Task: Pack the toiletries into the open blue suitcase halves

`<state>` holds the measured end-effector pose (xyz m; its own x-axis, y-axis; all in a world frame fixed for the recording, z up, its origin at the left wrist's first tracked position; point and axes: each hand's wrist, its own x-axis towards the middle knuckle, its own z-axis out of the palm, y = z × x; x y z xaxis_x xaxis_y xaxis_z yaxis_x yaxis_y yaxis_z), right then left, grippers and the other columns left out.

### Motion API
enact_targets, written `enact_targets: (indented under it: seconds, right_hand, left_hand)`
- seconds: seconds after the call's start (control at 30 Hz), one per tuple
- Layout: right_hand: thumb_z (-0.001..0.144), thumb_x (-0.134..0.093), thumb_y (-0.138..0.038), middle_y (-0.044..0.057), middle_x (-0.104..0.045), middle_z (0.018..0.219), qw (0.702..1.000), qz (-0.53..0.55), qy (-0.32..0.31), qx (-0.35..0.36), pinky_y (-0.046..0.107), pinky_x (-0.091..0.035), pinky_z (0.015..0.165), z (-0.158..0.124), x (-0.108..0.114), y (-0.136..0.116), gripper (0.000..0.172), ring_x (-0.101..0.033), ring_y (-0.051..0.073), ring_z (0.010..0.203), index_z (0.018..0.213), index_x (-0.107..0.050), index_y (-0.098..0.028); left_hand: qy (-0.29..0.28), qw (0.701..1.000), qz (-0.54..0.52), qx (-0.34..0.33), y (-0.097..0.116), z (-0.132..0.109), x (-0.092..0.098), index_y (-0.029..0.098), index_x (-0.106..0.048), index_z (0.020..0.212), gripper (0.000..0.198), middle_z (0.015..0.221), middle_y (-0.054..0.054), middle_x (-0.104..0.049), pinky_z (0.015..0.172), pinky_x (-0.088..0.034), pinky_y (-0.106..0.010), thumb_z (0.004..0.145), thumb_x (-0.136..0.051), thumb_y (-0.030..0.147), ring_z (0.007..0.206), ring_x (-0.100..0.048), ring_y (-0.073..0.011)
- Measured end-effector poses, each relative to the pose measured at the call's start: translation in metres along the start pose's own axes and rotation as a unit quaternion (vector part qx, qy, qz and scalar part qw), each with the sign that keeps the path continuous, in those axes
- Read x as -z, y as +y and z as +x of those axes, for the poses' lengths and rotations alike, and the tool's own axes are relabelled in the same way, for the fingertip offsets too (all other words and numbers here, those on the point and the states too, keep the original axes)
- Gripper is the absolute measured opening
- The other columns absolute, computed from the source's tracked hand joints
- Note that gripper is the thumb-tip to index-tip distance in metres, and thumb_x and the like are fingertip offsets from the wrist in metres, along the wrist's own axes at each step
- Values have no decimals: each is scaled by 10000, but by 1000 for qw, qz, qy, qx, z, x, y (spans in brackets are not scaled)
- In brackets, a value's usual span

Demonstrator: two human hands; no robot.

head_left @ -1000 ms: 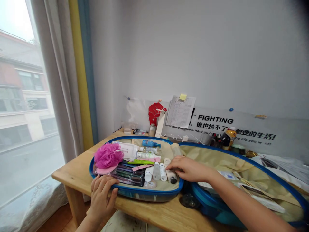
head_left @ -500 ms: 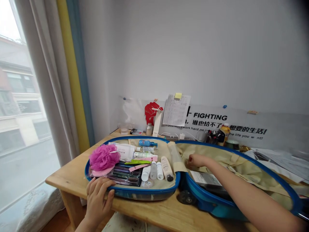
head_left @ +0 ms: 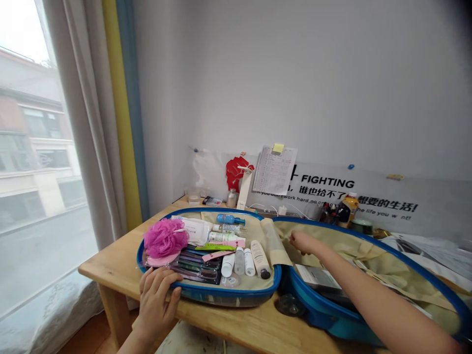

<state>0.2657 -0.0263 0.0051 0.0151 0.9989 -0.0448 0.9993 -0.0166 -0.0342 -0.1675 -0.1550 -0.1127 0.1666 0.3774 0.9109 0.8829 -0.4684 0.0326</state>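
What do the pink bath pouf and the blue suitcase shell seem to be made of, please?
The pink bath pouf looks like soft plastic mesh with a matte finish, shown by its many gathered, netted folds. The blue suitcase shell looks like hard, glossy plastic, shown by the shine along its smooth curved wall; the exact plastic cannot be told.

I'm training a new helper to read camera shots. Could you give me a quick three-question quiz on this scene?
1. True or false: the left hand rests on the blue rim of the open suitcase.
2. Which half of the suitcase holds the pink bath puff: the half nearer the window, or the other half?
3. The right hand is nearest to: A the beige lining, B the window curtain, C a wall poster.

Key: 1 true; 2 nearer the window; 3 A.
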Motion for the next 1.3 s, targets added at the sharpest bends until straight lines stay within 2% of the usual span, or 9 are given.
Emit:
enact_targets:
  seconds: [0.1,0.2,0.27,0.47,0.63,0.83,1.07,1.2,1.3]
  right_hand:
    - [922,-485,-318,72,-614,1084,996,-4,92,22,369,-505,847,-2,21,-1,271,-603,159,937,1122,-578,-159]
    - [933,-378,-239,94,-610,1094,979,0,178,95,345,-490,858,-9,32,-15,304,-605,165,925,1147,-589,-192]
    - [921,-361,-223,85,-610,1095,967,0,202,153,318,-489,842,-15,33,-31,338,-602,159,920,1159,-600,-219]
    - [852,-404,-112,83,-625,1066,946,-40,185,263,295,-447,860,-19,24,-69,358,-570,180,980,1057,-680,-213]
    - [849,-430,-108,111,-634,1037,942,-68,160,286,303,-433,832,-15,21,-74,328,-559,192,944,1025,-697,-184]
    - [865,-404,-111,85,-656,1085,942,-51,133,305,296,-428,897,-16,21,-73,373,-562,184,1023,1092,-686,-202]
    - [860,-361,-72,54,-632,1191,959,-21,112,260,308,-413,963,-17,26,-69,445,-546,176,1102,1158,-648,-234]
    - [923,-308,-127,111,-568,1253,985,-11,102,137,368,-377,1016,-13,40,-47,397,-500,198,1173,1204,-585,-175]
    - [943,-428,-281,98,-569,1220,999,-8,16,43,419,-433,967,-13,39,-22,288,-540,196,1109,1162,-571,-162]
  left_hand:
    - [-4,1000,-3,10,0,0,0,242,-550,942,137,867,-31,-647,943,-311,-421,887,-428,269,899,-544,-221]
    - [2,1000,-3,9,0,-1,-1,243,-551,940,133,863,-29,-649,945,-311,-417,882,-434,270,890,-549,-218]
    - [4,1000,-2,5,0,0,-1,242,-549,942,132,860,-29,-649,947,-310,-418,883,-434,268,887,-549,-218]
    - [8,1000,-2,4,0,2,-1,245,-559,934,134,856,-25,-649,934,-322,-410,879,-439,273,870,-556,-214]
    - [10,1000,-6,4,-1,1,-1,245,-564,929,134,853,-19,-650,932,-326,-400,874,-446,277,871,-562,-212]
    - [3,1000,4,7,-3,-2,-2,249,-562,935,139,865,-26,-653,927,-329,-402,874,-445,294,885,-565,-219]
    - [17,1000,1,-12,0,4,1,242,-552,934,135,843,-28,-638,905,-331,-403,889,-429,271,866,-550,-220]
    - [12,1000,2,-18,-1,4,2,238,-547,936,132,837,-35,-631,903,-323,-412,891,-424,262,868,-534,-225]
    - [9,1000,0,-14,-3,1,1,238,-551,941,134,845,-36,-635,906,-320,-418,889,-431,263,875,-535,-229]
